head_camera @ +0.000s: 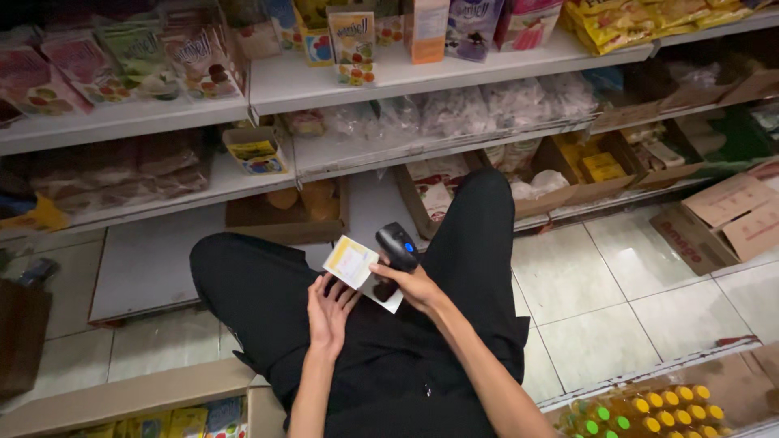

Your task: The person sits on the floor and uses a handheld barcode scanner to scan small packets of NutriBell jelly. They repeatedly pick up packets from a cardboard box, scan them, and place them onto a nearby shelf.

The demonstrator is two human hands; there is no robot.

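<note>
Head view: packet (351, 261) between both hands, under scanner (397, 246).

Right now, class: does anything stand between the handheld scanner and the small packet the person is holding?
Nothing visible does. The right hand holds the black scanner right beside the yellow-and-white packet, which rests on the left hand; no object lies between them.

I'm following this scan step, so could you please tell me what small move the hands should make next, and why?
Probably tilt the handheld scanner in the right hand down toward the small yellow-and-white packet. The scanner's head sits just beside the packet's upper edge rather than facing its surface, while the left hand supports the packet from below over the lap.
</note>
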